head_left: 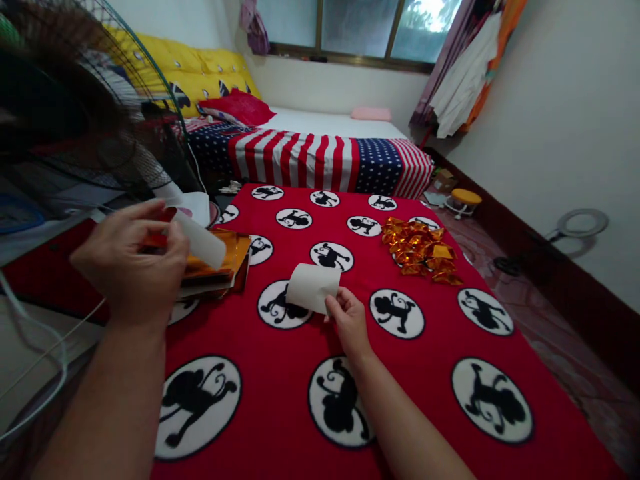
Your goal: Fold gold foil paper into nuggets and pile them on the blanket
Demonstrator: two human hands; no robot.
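Note:
Between the thumb and fingers of my left hand (137, 257) is a small white piece of paper (203, 243), held up at the left above a stack of shiny orange-gold foil sheets (235, 257). My right hand (349, 317) pinches the lower right corner of another white piece of paper (311, 287), slightly curved, over the middle of the red cloth (280, 420). To the right lies a pile of folded orange foil pieces (417, 247), apart from both hands.
A fan with a wire guard (165, 87) stands close at the left, with a white cable (63, 353) below it. Beyond the table is a bed with a stars-and-stripes cover (320, 160). A small orange-topped stool (466, 197) stands by the right wall.

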